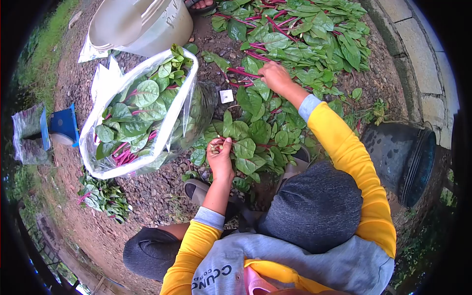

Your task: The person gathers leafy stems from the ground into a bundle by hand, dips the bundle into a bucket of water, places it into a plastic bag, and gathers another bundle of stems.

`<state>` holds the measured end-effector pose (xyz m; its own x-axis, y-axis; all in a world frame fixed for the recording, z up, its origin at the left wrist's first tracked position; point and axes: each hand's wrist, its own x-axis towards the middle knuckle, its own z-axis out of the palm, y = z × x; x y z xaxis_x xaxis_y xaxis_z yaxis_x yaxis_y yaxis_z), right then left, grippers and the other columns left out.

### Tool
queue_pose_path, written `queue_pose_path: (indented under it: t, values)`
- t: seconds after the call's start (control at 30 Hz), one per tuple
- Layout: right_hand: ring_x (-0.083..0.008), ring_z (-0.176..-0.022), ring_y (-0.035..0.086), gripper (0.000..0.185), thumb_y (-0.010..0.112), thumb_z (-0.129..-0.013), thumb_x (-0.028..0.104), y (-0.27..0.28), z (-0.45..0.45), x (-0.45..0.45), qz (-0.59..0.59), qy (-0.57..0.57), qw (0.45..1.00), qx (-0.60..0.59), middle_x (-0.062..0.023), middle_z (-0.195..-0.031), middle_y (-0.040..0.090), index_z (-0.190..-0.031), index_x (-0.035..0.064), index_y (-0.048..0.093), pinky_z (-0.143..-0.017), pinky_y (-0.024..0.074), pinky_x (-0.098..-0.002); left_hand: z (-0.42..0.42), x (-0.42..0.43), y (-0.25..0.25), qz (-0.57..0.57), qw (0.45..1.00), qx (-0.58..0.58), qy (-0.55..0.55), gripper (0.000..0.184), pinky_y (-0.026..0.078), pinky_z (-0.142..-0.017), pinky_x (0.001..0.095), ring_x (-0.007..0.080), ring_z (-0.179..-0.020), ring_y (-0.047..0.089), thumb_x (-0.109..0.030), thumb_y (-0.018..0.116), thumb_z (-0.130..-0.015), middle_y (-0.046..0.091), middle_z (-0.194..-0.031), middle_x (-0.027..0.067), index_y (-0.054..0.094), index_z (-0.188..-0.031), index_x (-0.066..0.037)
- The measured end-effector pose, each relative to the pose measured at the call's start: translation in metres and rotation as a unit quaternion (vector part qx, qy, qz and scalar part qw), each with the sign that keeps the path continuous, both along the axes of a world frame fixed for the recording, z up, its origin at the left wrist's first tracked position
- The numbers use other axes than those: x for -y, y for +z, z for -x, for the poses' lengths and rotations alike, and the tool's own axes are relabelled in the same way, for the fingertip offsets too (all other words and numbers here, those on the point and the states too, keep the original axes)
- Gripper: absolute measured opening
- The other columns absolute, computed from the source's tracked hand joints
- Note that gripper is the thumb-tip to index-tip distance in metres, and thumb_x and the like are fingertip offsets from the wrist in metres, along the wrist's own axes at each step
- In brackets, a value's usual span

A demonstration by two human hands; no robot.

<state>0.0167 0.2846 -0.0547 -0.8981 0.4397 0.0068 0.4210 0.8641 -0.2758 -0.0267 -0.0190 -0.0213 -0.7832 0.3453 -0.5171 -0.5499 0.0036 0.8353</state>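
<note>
My left hand is closed around the cut stem ends of a bunch of Malabar spinach, whose broad green leaves fan out to the right. Farther forward, my right hand reaches to the near edge of a large pile of Malabar spinach. Its fingers are pinched on a red stem there, though the fingertips are partly hidden. Left of my hands, a clear plastic bag stands wide-mouthed on the gravel, filled with the same leaves and red stems.
A pale bucket stands at the top, near another person's sandalled foot. A dark bucket lies at right by a concrete kerb. Small greens and a blue object are at left. A white square lies mid-ground.
</note>
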Motion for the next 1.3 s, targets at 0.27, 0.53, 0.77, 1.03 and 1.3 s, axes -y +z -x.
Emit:
queue_pose_path:
  t: [0.27,0.53,0.77,1.03,1.3]
  values:
    - [-0.0276,-0.086,0.060,0.017,0.067,-0.075,0.013,0.010,-0.015,0.005,0.085,-0.064,0.991,-0.076,-0.0098,-0.087,0.062,-0.091,0.0064,0.066,-0.074,0.0485,-0.0399,-0.001,-0.001,0.004,-0.012,1.000,0.008,0.011,0.019,0.041,-0.063,0.0195,0.0050,-0.066,0.049,-0.001,0.069,-0.079,0.056,-0.077,-0.0027,0.054,-0.087,-0.007]
    - [-0.0172,-0.072,0.060,0.023,0.066,-0.080,0.012,0.059,-0.056,0.053,0.285,-0.026,0.954,-0.094,-0.0079,-0.086,0.064,-0.102,0.0098,0.068,-0.069,0.0500,-0.0300,-0.003,0.002,0.003,-0.009,1.000,0.001,0.009,0.017,0.042,-0.063,0.0208,0.0063,-0.066,0.051,-0.003,0.069,-0.080,0.056,-0.077,-0.0021,0.054,-0.089,-0.007]
    - [-0.0179,-0.069,0.059,0.025,0.066,-0.078,0.007,0.039,-0.081,0.126,0.414,0.065,0.904,-0.082,-0.0066,-0.082,0.063,-0.103,0.0116,0.068,-0.064,0.0478,-0.0320,-0.004,0.001,0.007,-0.017,1.000,0.014,0.021,0.019,0.039,-0.062,0.0194,0.0046,-0.066,0.047,-0.004,0.070,-0.079,0.055,-0.077,-0.0038,0.055,-0.088,-0.007]
    - [-0.0267,-0.084,0.061,0.024,0.064,-0.078,0.009,0.032,-0.078,0.142,0.405,0.103,0.908,-0.035,-0.0080,-0.088,0.063,-0.102,0.0113,0.067,-0.074,0.0473,-0.0381,-0.003,0.000,0.007,-0.053,0.997,0.030,0.043,0.027,0.044,-0.070,0.0212,0.0065,-0.074,0.052,-0.002,0.071,-0.078,0.059,-0.085,-0.0020,0.059,-0.103,-0.006]
    - [-0.0271,-0.083,0.058,0.020,0.069,-0.075,0.025,0.039,-0.034,0.063,0.305,0.133,0.942,-0.037,-0.0086,-0.081,0.062,-0.090,0.0121,0.070,-0.075,0.0466,-0.0394,0.002,0.001,0.004,-0.020,0.998,0.052,-0.003,0.025,0.045,-0.072,0.0216,0.0067,-0.077,0.055,-0.002,0.070,-0.079,0.061,-0.089,-0.0014,0.060,-0.101,-0.005]
